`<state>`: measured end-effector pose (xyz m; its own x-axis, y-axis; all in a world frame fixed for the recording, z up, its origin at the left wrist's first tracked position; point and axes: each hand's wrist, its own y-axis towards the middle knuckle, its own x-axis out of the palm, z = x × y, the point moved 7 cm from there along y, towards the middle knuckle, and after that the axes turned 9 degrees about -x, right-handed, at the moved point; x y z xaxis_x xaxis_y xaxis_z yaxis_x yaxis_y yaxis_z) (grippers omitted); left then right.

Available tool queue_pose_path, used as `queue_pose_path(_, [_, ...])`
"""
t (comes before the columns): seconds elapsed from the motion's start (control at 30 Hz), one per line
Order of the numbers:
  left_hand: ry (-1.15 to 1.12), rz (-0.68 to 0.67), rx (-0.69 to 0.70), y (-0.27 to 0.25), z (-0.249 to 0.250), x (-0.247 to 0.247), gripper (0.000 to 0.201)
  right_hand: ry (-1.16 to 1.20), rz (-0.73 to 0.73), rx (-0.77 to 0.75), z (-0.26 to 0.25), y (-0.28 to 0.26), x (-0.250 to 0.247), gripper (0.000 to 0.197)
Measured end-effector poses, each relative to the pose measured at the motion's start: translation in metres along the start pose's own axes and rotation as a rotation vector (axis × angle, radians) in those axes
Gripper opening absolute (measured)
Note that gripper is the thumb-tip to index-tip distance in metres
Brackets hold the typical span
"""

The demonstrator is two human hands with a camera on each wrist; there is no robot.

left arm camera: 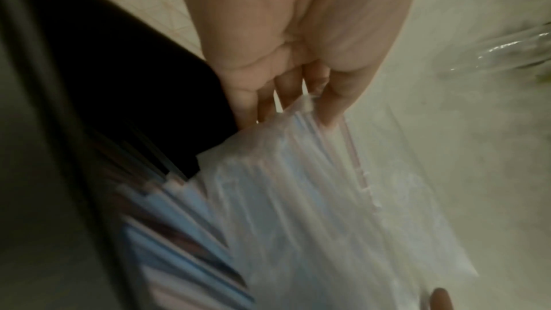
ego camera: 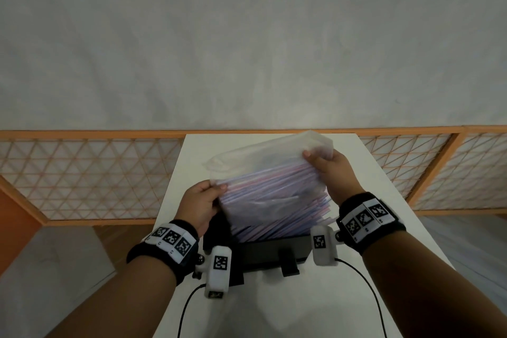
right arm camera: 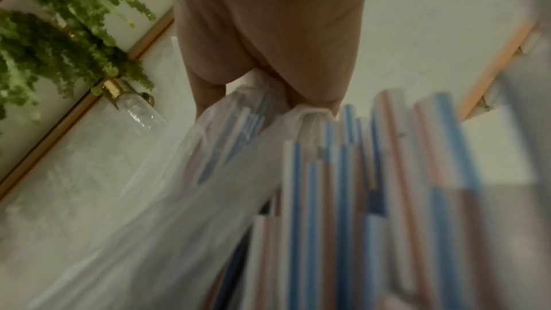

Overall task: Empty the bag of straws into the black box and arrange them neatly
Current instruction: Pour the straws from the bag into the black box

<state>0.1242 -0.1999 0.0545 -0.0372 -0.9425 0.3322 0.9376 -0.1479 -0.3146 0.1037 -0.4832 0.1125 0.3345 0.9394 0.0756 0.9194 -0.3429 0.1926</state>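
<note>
A clear plastic bag (ego camera: 263, 167) full of blue, pink and white straws (ego camera: 277, 200) is tipped over the black box (ego camera: 271, 251) at the near end of the white table. Its open end points down, and straw ends stick out into the box. My left hand (ego camera: 201, 202) pinches the bag's left edge, seen close up in the left wrist view as fingers (left arm camera: 328, 107) on the bag (left arm camera: 313, 209). My right hand (ego camera: 326, 166) grips the raised far corner of the bag (right arm camera: 185, 185), with straws (right arm camera: 357, 197) fanned below it.
The white table (ego camera: 365, 173) is narrow, with an orange-framed lattice screen (ego camera: 90, 173) behind it on both sides. A green plant (right arm camera: 59, 32) in a glass bottle (right arm camera: 134, 107) shows in the right wrist view. Cables trail over the table's near end.
</note>
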Motion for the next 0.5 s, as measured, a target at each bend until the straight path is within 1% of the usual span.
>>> queue_pose_path(0.07, [0.022,-0.040,-0.002,0.001,-0.003,0.001,0.015,-0.115,-0.030,0.015,0.005,0.000,-0.001,0.029])
queue_pose_path(0.13, [0.102,-0.074,0.004,0.002,-0.009,0.002,0.032,-0.199,-0.035,0.018,0.009,0.000,-0.001,0.031])
queue_pose_path(0.2, [0.212,-0.061,0.037,0.005,-0.014,-0.001,0.041,-0.224,-0.013,0.006,0.009,0.000,-0.001,0.031])
queue_pose_path(0.3, [0.268,0.032,0.096,0.005,-0.013,-0.004,0.036,-0.185,0.033,-0.012,0.006,-0.001,0.001,0.027])
queue_pose_path(0.4, [0.292,0.108,0.152,0.003,-0.007,-0.006,0.033,-0.191,0.040,-0.047,-0.003,-0.002,0.007,0.022])
queue_pose_path(0.47, [0.321,0.110,0.185,0.003,-0.004,-0.007,0.036,-0.229,0.032,-0.097,-0.011,-0.002,0.010,0.017])
queue_pose_path(0.5, [0.312,0.083,0.190,0.003,-0.004,-0.006,0.038,-0.256,0.030,-0.116,-0.014,-0.002,0.011,0.017])
